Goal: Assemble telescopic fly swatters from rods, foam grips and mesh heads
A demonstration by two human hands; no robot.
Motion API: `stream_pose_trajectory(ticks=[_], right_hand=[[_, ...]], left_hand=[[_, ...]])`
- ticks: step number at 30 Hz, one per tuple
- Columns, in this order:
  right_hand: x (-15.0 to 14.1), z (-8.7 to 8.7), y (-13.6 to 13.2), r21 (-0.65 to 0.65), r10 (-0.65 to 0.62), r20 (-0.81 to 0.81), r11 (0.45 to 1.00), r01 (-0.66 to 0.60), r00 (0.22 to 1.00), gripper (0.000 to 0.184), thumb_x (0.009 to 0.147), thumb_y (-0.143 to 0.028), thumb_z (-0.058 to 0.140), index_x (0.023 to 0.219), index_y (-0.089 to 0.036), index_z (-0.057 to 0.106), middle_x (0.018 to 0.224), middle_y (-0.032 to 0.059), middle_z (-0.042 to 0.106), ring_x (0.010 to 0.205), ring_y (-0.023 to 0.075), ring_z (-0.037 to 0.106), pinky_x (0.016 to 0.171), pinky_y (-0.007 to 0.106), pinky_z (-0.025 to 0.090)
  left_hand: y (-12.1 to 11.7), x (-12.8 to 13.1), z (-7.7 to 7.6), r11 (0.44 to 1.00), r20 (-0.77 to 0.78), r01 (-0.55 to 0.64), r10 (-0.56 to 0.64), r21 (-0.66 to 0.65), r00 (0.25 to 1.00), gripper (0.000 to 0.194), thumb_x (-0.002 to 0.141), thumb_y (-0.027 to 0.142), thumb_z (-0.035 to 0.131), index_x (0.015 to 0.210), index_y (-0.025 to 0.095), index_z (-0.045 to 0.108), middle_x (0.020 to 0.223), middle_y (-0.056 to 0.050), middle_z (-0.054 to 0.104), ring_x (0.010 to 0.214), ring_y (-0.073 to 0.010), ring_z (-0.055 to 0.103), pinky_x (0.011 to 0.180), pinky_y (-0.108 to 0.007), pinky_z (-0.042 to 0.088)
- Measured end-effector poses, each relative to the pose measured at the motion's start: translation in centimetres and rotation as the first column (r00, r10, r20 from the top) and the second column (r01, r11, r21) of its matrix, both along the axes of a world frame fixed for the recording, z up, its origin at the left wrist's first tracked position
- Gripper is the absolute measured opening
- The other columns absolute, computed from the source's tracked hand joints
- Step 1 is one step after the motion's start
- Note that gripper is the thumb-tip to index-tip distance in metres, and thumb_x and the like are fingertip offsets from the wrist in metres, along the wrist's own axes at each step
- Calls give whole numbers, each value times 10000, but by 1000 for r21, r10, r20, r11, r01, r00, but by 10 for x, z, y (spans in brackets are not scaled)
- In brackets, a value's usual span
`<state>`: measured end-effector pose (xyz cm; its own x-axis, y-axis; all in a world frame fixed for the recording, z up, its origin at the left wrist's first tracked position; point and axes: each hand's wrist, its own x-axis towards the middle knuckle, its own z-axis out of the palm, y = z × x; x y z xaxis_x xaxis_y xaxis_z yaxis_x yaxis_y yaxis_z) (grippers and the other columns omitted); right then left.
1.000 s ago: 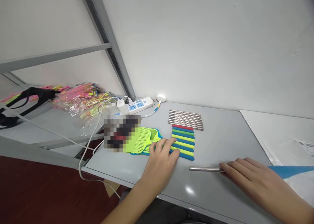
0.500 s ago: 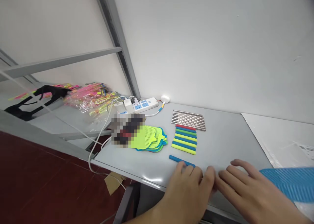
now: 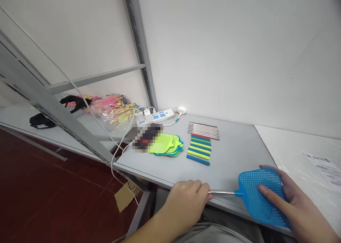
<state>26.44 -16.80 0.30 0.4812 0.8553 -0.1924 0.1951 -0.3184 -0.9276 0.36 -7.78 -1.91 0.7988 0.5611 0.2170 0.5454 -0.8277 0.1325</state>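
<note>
A blue fly swatter [image 3: 255,207] is held between my two hands over the table's front edge. My left hand [image 3: 185,200] is closed in a fist around the end of its thin metal rod [image 3: 223,192]. My right hand [image 3: 298,204] grips the perforated blue head, thumb on top and fingers behind it. Beyond my left hand lies a row of coloured tubes [image 3: 199,147] in blue, yellow, green and red, a blue tube [image 3: 198,160] nearest me. Behind them are several metal rods [image 3: 204,129] side by side. A stack of yellow and blue swatter heads [image 3: 166,145] lies to their left.
A white power strip [image 3: 162,115] with plugs and cables stands at the back, beside a small round white device [image 3: 181,110]. Grey metal frame bars [image 3: 144,44] rise at left. Beyond lie plastic-wrapped colourful items [image 3: 114,108]. White sheeting [image 3: 293,143] covers the right side.
My hands were close together by the front edge; now they are apart, holding the swatter by rod and head. The nearest blue tube now lies against the row. The view has shifted.
</note>
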Motion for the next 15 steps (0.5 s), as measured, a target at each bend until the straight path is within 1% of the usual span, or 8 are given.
stream_pose_trajectory(ticks=[2,4,7,9,11,13,14,15], right_hand=[[-11,0,-1,31,8,-51,999,-7,999,682,753,-582,705,1317,-296,451,1079,56,691,883,273,698,698,345,614],[-22,1,1,52,31,-94,998,-26,995,639,778,-556,705,1295,-282,448,1068,55,691,903,257,688,727,331,603],[-37,3,3,84,76,-171,994,-63,982,570,820,-523,685,1265,-261,441,1080,62,686,927,244,679,781,341,588],[-44,4,4,115,126,-195,988,-105,973,502,845,-497,672,1227,-252,456,1082,59,683,941,230,673,819,342,575],[-48,3,5,138,174,-217,980,-146,961,427,867,-479,655,1178,-248,475,1045,43,685,927,214,671,822,336,569],[-49,-1,5,143,200,-216,975,-171,956,359,875,-474,647,1111,-248,496,960,21,688,867,202,674,769,327,574],[-47,-3,4,142,201,-179,974,-177,963,316,876,-471,645,1055,-249,511,897,8,682,817,196,672,720,317,573],[-45,-5,2,144,193,-107,974,-177,975,269,877,-464,644,988,-250,524,831,-4,670,763,190,664,668,308,566]], left_hand=[[-1,3,3,998,-13,12,-12,56,1000,122,994,367,498,993,248,517,779,26,617,659,-195,601,513,-334,268],[-3,5,5,994,-12,20,-19,109,1000,122,1003,365,477,1033,257,524,760,25,600,639,-193,594,504,-339,253],[-4,6,7,985,7,34,-35,169,999,150,997,325,493,1120,247,529,771,13,597,650,-200,588,540,-342,292],[-3,6,7,982,21,49,-53,181,998,143,987,276,512,1116,224,542,785,4,602,672,-203,586,579,-346,317],[-3,6,6,986,49,63,-72,156,996,77,992,234,496,1013,208,566,771,2,601,684,-199,584,599,-346,319],[-5,6,7,993,93,68,-77,99,993,147,1008,252,468,915,206,571,749,3,598,673,-189,577,589,-340,300],[-6,6,9,996,112,70,-76,56,991,188,1015,268,455,881,206,571,737,5,598,654,-180,569,575,-336,285],[-8,6,12,998,129,71,-70,2,989,223,1020,283,444,855,205,572,727,6,598,634,-170,559,563,-330,272]])
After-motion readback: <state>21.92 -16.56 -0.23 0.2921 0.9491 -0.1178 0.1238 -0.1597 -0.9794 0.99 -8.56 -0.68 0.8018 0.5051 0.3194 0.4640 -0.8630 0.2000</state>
